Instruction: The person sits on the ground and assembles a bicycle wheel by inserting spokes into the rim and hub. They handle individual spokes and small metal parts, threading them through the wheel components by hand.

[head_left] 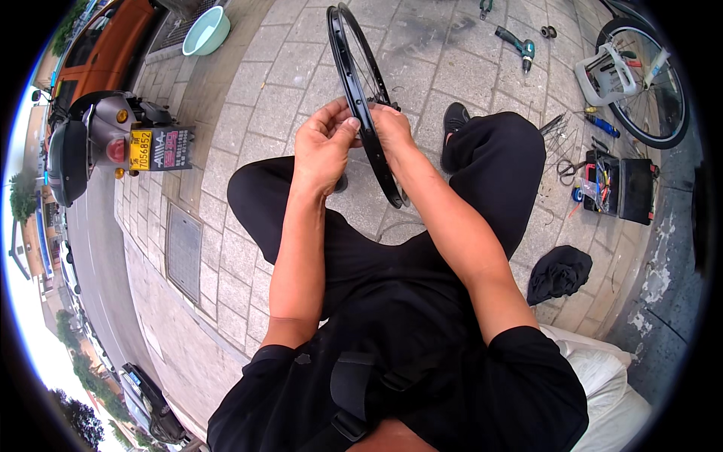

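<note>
A black bicycle wheel (349,79) stands upright in front of me, seen almost edge-on, between my two hands. Thin spokes show on its right side. My left hand (322,147) is at the rim's left side, thumb and fingertips pinched together close against it. Anything in that pinch is too small to make out. On the spoke side, my right hand (392,132) is closed against the wheel, with its fingertips partly hidden behind the rim. Both forearms reach forward over my black trousers (493,162), and the wheel's lower part hangs between my knees.
On the paving to the right lie a cordless drill (520,47), loose spokes (556,139), scissors (566,172), an open toolbox (636,188) and a black cloth (559,275). Another wheel (655,139) lies beyond. Far left are a green basin (207,32) and a scooter (105,139).
</note>
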`<state>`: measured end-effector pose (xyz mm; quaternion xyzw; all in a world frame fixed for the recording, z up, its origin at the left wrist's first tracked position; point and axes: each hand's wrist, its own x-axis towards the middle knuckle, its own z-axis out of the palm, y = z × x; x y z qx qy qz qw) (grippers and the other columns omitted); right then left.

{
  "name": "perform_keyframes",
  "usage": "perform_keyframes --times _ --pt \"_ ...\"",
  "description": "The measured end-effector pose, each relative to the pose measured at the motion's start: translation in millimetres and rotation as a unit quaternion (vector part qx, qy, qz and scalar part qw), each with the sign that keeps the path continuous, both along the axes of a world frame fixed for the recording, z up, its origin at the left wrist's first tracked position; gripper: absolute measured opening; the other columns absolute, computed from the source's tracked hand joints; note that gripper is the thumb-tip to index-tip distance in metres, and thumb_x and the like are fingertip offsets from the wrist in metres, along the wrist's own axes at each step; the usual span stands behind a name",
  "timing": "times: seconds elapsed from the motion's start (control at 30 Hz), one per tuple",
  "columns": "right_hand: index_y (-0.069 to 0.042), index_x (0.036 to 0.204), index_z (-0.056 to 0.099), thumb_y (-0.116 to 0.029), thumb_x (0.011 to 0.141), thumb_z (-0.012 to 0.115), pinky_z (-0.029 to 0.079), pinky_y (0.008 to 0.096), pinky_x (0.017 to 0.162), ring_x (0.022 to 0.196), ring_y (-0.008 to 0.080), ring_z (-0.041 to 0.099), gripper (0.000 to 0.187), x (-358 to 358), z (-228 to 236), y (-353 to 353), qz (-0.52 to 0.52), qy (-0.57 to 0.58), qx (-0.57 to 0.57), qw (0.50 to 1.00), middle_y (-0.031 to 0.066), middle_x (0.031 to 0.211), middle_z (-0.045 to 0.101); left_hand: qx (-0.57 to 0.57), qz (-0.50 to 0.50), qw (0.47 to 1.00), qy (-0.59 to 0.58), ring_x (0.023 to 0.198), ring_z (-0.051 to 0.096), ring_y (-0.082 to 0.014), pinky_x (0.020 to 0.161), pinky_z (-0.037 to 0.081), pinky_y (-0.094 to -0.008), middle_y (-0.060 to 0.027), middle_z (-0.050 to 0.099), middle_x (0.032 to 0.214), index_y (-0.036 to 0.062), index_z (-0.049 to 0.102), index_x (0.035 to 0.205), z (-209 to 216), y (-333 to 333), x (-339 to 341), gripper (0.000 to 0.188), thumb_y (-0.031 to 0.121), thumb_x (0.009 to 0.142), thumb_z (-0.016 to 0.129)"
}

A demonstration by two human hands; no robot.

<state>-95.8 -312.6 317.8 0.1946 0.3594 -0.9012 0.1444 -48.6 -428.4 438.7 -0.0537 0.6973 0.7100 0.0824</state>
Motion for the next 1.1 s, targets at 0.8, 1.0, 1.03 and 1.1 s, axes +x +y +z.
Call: perform_keyframes --times 0.8,1.0,1.03,1.1 --pt "-0.006 0.105 0.069 -0.011 0.106 0.046 0.058 0.0274 0.065 0.070 0.0120 0.062 0.024 -4 20 -3 0.120 -0.093 -0.070 0.986 0.0015 0.086 0.066 -0.298 0.013 0.920 0.252 0.115 0.066 -0.0290 0.101 0.052 -0.0391 -0.0209 0.067 0.126 -0.0051 0.051 0.141 -75 11 23 0.049 0.024 0.106 0.068" --pt "-0.004 0.105 0.069 -0.011 0.105 0.047 0.059 0.0288 0.070 0.076 0.0135 0.064 0.022 -11 42 -13 0.108 -0.097 -0.120 0.982 0.0030 0.088 0.067 -0.289 0.019 0.925 0.246 0.104 0.069 -0.0261 0.095 0.054 -0.0386 -0.0176 0.071 0.116 -0.0049 0.056 0.134 -64 -1 1 0.038 0.018 0.105 0.064" --pt "-0.003 0.107 0.069 -0.013 0.105 0.051 0.057 0.0289 0.068 0.076 0.0133 0.065 0.021 -14 37 -16 0.104 -0.092 -0.133 0.981 0.0035 0.089 0.068 -0.275 0.014 0.934 0.228 0.103 0.069 -0.0247 0.094 0.055 -0.0378 -0.0168 0.071 0.117 -0.0052 0.056 0.135 -59 -1 -3 0.036 0.017 0.106 0.061" --pt "-0.003 0.111 0.069 -0.015 0.105 0.053 0.054 0.0282 0.067 0.075 0.0131 0.065 0.021 -15 42 -6 0.126 -0.076 -0.041 0.988 0.0038 0.090 0.068 -0.243 0.016 0.947 0.208 0.105 0.069 -0.0247 0.093 0.055 -0.0373 -0.0174 0.070 0.122 -0.0060 0.057 0.133 -59 -6 -14 0.033 0.014 0.107 0.059"
